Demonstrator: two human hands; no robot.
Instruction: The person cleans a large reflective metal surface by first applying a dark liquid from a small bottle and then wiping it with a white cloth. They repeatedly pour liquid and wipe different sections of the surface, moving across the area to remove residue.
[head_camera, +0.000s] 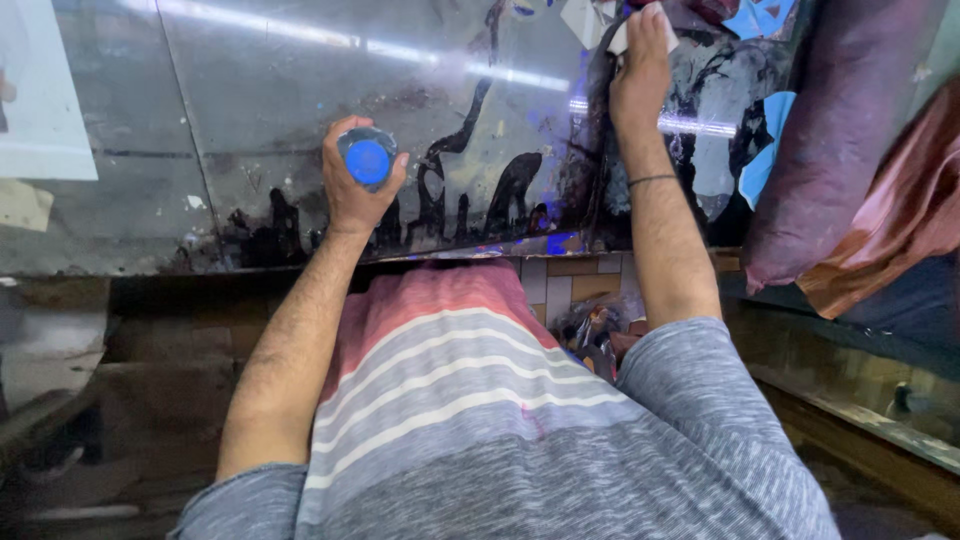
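My left hand (352, 190) grips a clear plastic bottle with a blue cap (368, 160), held upright over a shiny metal counter (260, 110). The counter carries black stains and dried drips near its front edge. My right hand (640, 70) reaches far across the counter and presses a small white cloth or paper (622, 40) onto the dirty, dark-smeared part of the surface. A thin band sits on my right wrist.
A white sheet (40, 90) lies at the counter's far left. Purple and rust-coloured cushions or bags (830, 150) stand at the right. Blue paper scraps (765, 160) lie near them. Tiled floor and small clutter (590, 325) show below the counter edge.
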